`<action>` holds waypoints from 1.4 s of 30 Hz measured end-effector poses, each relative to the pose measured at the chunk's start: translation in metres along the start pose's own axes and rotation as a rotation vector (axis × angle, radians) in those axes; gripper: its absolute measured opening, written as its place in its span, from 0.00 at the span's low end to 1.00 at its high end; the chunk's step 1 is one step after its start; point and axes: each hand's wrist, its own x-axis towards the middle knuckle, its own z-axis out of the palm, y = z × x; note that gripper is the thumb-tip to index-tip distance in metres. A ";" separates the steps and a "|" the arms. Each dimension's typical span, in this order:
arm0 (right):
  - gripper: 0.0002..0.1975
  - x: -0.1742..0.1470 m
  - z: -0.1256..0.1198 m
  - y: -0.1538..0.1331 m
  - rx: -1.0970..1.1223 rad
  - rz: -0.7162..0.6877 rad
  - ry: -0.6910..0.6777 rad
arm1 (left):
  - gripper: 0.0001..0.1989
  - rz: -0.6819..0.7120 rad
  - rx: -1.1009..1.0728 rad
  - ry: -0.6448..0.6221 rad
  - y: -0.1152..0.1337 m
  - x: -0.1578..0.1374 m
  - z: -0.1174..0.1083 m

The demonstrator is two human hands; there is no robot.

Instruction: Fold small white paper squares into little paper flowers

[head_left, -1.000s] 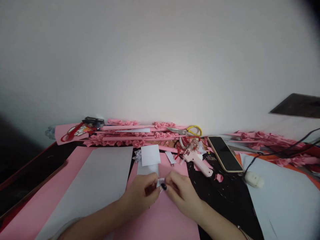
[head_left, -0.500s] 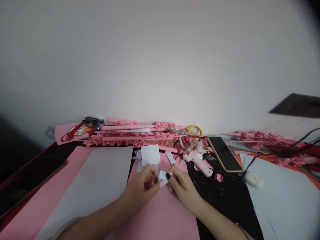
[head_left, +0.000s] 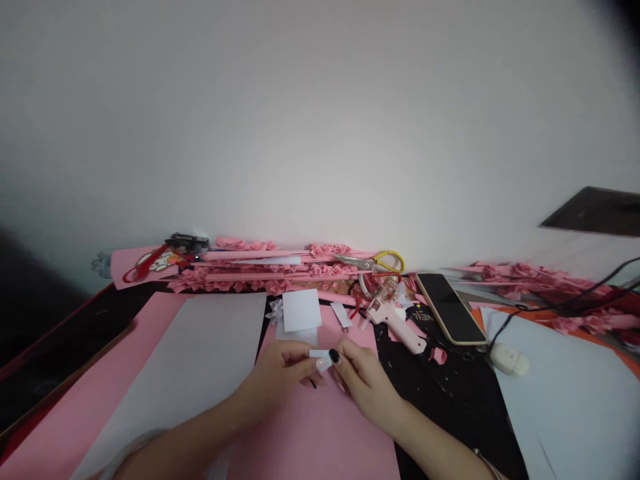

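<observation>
A small piece of white paper (head_left: 319, 353), now a narrow folded-looking strip, is pinched between both my hands above a pink sheet (head_left: 325, 433). My left hand (head_left: 287, 370) grips its left part with thumb and fingers. On the right end, my right hand (head_left: 363, 377) presses with its dark-nailed thumb. Just beyond my hands lies a stack of white paper squares (head_left: 301, 310), with a folded white paper flower (head_left: 275, 311) at its left. A small white paper slip (head_left: 341, 315) rests on the pink sheet near my right hand.
A pink glue gun (head_left: 397, 325), yellow-handled scissors (head_left: 387, 261) and a phone (head_left: 451, 309) lie to the right. Pink paper flower stems (head_left: 240, 273) line the wall. Large white sheets (head_left: 200, 360) flank the work spot, and a white case (head_left: 509, 359) sits by a cable.
The paper piece has gone from a tilted square to a narrow level strip. My left hand has come round to pinch its left side, and my right hand has shifted slightly.
</observation>
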 end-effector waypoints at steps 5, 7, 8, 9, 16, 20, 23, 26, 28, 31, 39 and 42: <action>0.06 -0.002 -0.003 -0.005 0.010 -0.070 0.169 | 0.12 -0.037 -0.022 0.071 0.005 0.000 0.000; 0.06 -0.003 -0.003 -0.006 0.022 -0.082 0.141 | 0.12 -0.038 -0.005 0.083 0.005 -0.001 0.001; 0.06 -0.003 -0.003 -0.006 0.026 -0.082 0.111 | 0.12 -0.036 0.007 0.083 0.004 -0.001 0.001; 0.07 -0.004 -0.002 -0.006 0.032 -0.079 0.084 | 0.13 -0.029 0.021 0.080 0.003 -0.001 0.001; 0.08 -0.003 -0.001 -0.006 0.107 -0.032 0.033 | 0.13 0.025 0.112 0.079 -0.002 0.000 0.000; 0.09 -0.003 -0.001 -0.006 0.126 -0.019 0.010 | 0.11 0.041 0.139 0.072 -0.002 -0.001 0.000; 0.09 -0.003 0.000 -0.008 0.142 -0.017 0.007 | 0.11 0.036 0.117 0.062 0.000 -0.002 0.000; 0.10 -0.004 0.000 -0.009 0.159 -0.034 -0.005 | 0.12 0.013 0.044 0.051 0.002 -0.002 0.000; 0.11 -0.004 -0.001 -0.011 0.173 -0.057 -0.010 | 0.12 -0.010 -0.008 0.035 0.003 -0.001 -0.001; 0.11 -0.003 -0.001 -0.012 0.185 -0.089 -0.007 | 0.14 -0.047 -0.075 -0.003 0.003 -0.001 -0.003; 0.12 -0.002 -0.001 -0.001 0.242 -0.023 -0.030 | 0.15 -0.075 -0.093 -0.079 0.000 -0.002 -0.003; 0.13 -0.002 0.000 0.002 0.302 -0.014 -0.052 | 0.15 -0.085 -0.108 -0.089 -0.001 -0.001 -0.003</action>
